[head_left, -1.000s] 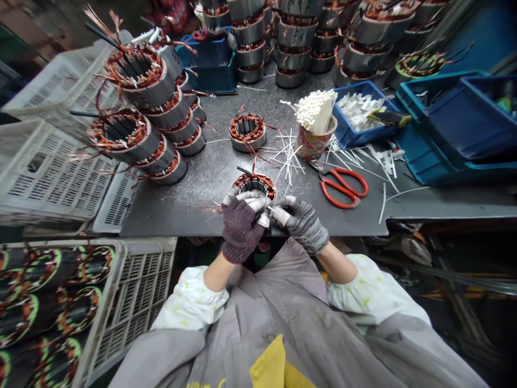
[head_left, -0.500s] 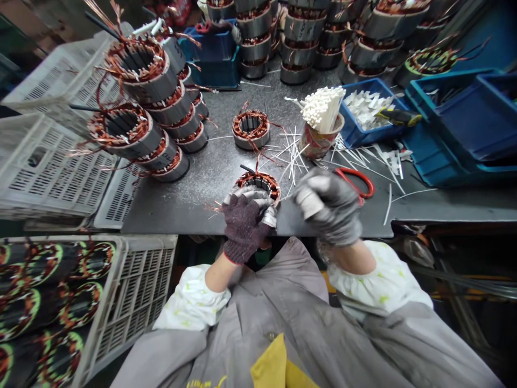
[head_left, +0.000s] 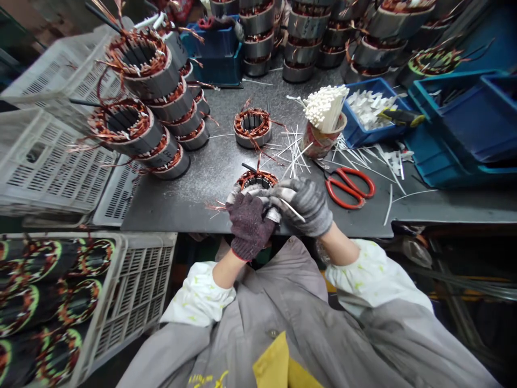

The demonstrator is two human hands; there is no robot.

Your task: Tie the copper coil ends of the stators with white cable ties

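A motor stator point(head_left: 258, 177) with copper windings stands near the table's front edge, its near side hidden by my gloves. My left hand point(head_left: 251, 218), in a dark knitted glove, is closed around that near side. Close against the stator's right, my right hand point(head_left: 304, 203) wears a grey glove and pinches a thin white stick point(head_left: 291, 209), which slants down to the right across the fingers. Red-handled scissors point(head_left: 350, 186) lie just right of this hand. Behind is a second stator point(head_left: 252, 128) with loose copper leads.
Loose white sticks point(head_left: 297, 153) lie beside a cup point(head_left: 323, 141) packed with more. Blue bins point(head_left: 448, 124) stand at the right. Stacked stators point(head_left: 161, 102) rise at the left and along the back. White crates point(head_left: 56, 156) flank the table, and a lower crate point(head_left: 137, 291) holds several stators.
My right hand has moved left from beside the scissors to the stator, and the white stick now shows in its fingers. My left hand stays on the stator.
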